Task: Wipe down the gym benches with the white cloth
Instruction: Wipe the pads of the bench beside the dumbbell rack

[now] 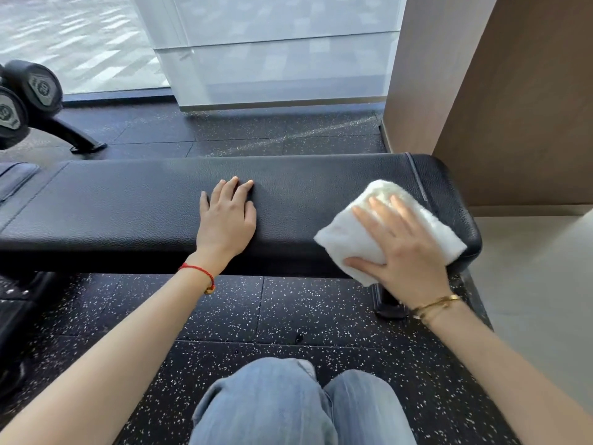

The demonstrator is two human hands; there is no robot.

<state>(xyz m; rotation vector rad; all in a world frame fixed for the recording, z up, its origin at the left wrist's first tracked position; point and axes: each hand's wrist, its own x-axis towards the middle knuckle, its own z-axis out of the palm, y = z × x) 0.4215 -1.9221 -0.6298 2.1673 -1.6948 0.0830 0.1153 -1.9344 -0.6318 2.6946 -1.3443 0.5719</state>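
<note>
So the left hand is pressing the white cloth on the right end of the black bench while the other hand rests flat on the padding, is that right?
Not quite: the head view shows the right hand pressing the white cloth on the right end of the black bench. The left hand is the one resting flat on the padding.

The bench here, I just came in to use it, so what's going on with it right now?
A person is wiping the black padded bench. The right hand presses a folded white cloth flat against the bench's right end, near its front edge. The left hand rests open on the middle of the pad, holding nothing. Dumbbells sit on a rack at the far left.
</note>
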